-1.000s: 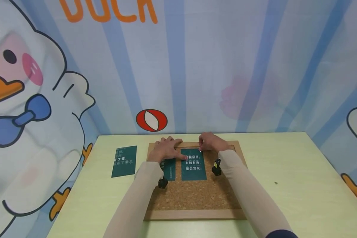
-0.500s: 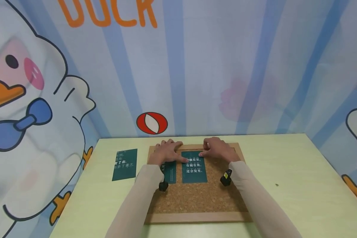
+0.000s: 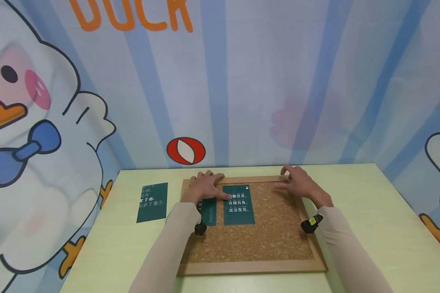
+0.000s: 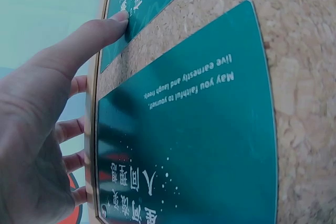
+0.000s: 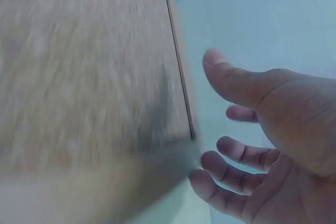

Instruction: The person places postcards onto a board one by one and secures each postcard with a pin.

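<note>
Touching green card [image 3: 240,217], left hand [image 3: 202,188], corkboard [image 3: 256,244] beneath

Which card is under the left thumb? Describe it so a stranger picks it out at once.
On the pale table, find the framed cork board. Near its far edge, take the right green card, bearing three lines of white characters. Unlike its left neighbour and the third card off the board, it has the thumb of the left hand on its edge.
</note>
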A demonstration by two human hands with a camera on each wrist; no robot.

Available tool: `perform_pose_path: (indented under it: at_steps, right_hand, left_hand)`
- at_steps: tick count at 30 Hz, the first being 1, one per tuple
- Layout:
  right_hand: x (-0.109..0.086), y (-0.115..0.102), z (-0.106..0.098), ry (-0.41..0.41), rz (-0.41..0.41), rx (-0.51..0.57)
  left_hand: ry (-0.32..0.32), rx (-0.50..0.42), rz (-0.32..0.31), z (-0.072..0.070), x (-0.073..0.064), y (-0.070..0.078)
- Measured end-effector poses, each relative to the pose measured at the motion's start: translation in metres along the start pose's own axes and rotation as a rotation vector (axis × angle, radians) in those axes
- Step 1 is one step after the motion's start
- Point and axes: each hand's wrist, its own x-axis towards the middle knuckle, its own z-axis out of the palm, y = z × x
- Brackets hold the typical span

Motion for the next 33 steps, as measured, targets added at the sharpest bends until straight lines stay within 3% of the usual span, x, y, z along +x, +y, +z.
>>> perform_pose_path:
  at_steps: [11, 17, 25, 33]
  right_hand:
    - [-0.047, 0.025, -0.017, -0.137, 0.281, 0.258]
    - [-0.056, 0.025, -0.013, -0.169, 0.291, 0.333]
    - [-0.055, 0.026, -0.01, -0.148, 0.305, 0.283]
    - [-0.053, 0.025, -0.009, -0.14, 0.317, 0.275]
  left_hand:
    - [-0.012, 0.01, 0.007, -0.004, -0.001, 0.003]
    - [-0.011, 0.004, 0.009, -0.003, -0.002, 0.004]
    - [-0.034, 0.029, -0.015, -0.003, 0.003, 0.01]
    - [-0.087, 0.077, -0.019, -0.014, 0.006, 0.013]
